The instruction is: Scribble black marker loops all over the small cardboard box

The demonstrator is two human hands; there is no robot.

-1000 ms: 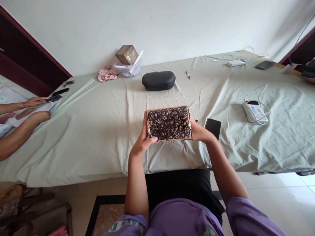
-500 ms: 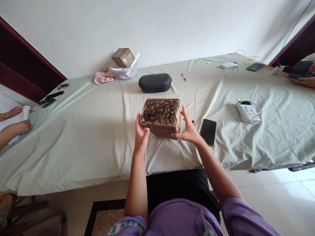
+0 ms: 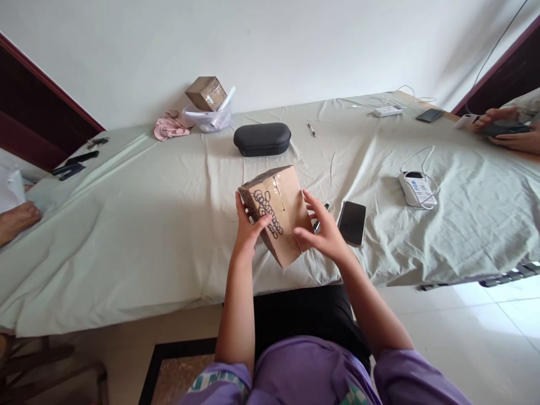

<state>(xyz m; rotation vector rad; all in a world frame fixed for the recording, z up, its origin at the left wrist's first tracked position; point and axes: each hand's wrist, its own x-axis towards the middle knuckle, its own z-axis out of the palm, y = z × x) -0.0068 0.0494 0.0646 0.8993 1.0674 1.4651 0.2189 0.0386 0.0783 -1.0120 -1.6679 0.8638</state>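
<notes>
A cardboard box (image 3: 287,202) is tilted between my hands above the cloth. Its plain tan face with clear tape and black looped scribbles is turned up toward me, and the narrow sides are darkly patterned. My left hand (image 3: 248,235) grips the left edge, thumb lying on the scribbled face. At the opposite edge is my right hand (image 3: 328,229), curved round the side with its thumb on the tan face. Partly hidden behind the right fingers lies a dark pen-like object (image 3: 317,225). A black phone (image 3: 352,223) rests just right of that hand.
Beyond the box sits a black zip case (image 3: 262,139). A plastic basket (image 3: 215,121) with another box (image 3: 206,93) stands by the wall, beside a pink cloth (image 3: 171,125). A white corded device (image 3: 417,189) is at right. Other people's hands show at both table ends.
My hands have turned the cardboard box over, from its dark patterned face up to the tan taped face with scribbles. My view has shifted slightly.
</notes>
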